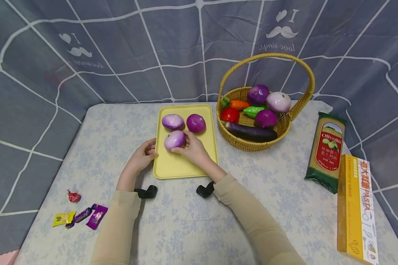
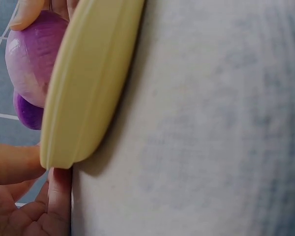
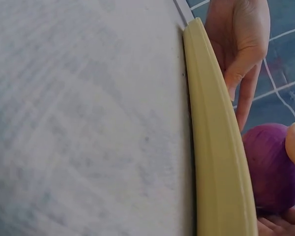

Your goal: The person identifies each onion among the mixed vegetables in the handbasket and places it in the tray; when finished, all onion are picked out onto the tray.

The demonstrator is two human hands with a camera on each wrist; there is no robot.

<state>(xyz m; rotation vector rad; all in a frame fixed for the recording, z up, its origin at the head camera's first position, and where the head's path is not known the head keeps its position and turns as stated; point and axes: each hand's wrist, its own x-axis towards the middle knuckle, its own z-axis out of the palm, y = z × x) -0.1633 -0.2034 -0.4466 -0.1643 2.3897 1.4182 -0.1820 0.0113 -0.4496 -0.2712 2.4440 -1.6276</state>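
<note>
Head view, from the left: nearer the person than the left hand and out to its left, on the counter (image 1: 182, 228), lie a red-wrapped sweet (image 1: 74, 196), a yellow sweet (image 1: 64, 218), a long purple sweet (image 1: 83, 215) and a flat purple sweet (image 1: 97, 217). The left hand (image 1: 144, 154) grips the left edge of the yellow tray (image 1: 185, 165), thumb at the rim and fingers bent along the outer wall. Just right of that hand, over the tray, the right hand (image 1: 195, 150) pinches a purple-and-white onion (image 1: 174, 141) between thumb and fingers; whether it touches the tray floor I cannot tell. Beyond the right hand, inside the tray, sit a pale purple onion (image 1: 172, 122) to its left and a dark purple onion (image 1: 196, 123) straight past its fingers. To the right of the right hand and farther off stands a wicker basket (image 1: 248, 145), handle upright, holding a tomato (image 1: 230, 115), a carrot (image 1: 238, 105), a green pepper (image 1: 253, 111), an eggplant (image 1: 251, 131) and three more onions. Well to the right of that hand lie a spaghetti packet (image 1: 326, 151) and, nearer the person, a yellow-and-white pasta box (image 1: 355, 206).
</note>
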